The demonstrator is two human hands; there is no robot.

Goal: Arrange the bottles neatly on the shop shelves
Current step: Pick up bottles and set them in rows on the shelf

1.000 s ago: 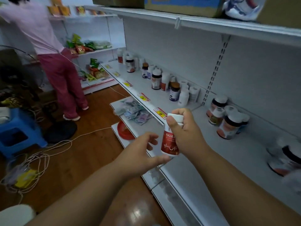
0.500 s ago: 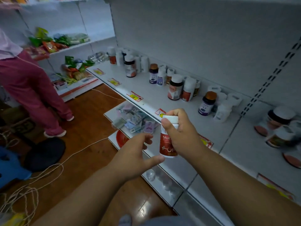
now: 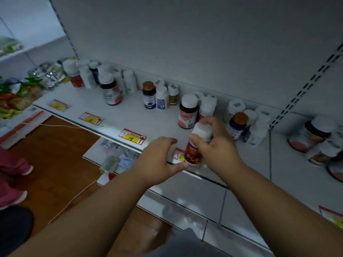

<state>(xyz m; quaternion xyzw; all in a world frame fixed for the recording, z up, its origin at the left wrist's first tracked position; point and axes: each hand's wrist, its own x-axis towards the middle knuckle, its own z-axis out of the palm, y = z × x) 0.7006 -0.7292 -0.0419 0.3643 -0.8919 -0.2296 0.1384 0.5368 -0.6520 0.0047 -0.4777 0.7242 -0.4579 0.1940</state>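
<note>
A small red-labelled plastic bottle with a white screw cap (image 3: 194, 151) is gripped by the right hand (image 3: 216, 145), whose fingers are curled round the cap and upper body while the thumb is pressed against the near side. The bottle is held roughly upright, its long axis tilted slightly with the cap leaning toward the back of the shelf. It is carried over the front lip of the white metal shop shelf (image 3: 141, 115); whether its base already touches the shelf cannot be told, since the lower edge is blurred.

The left hand (image 3: 157, 162) is held just beside the bottle, on its left, with fingers relaxed and spread and the thumb extended toward the bottle's base; nothing is grasped by it.

The nearest standing group, a brown-and-white bottle with a white lid (image 3: 188, 112) and a dark bottle with an orange cap (image 3: 238, 125), lies behind the held bottle, toward the back wall. The gap for placement is therefore judged to lie forward of the grip, so a push away from the body would be called for, and the right hand is the nearer one. A yellow-and-red price tag (image 3: 132, 136) is fixed to the shelf edge left of the hands.
</note>
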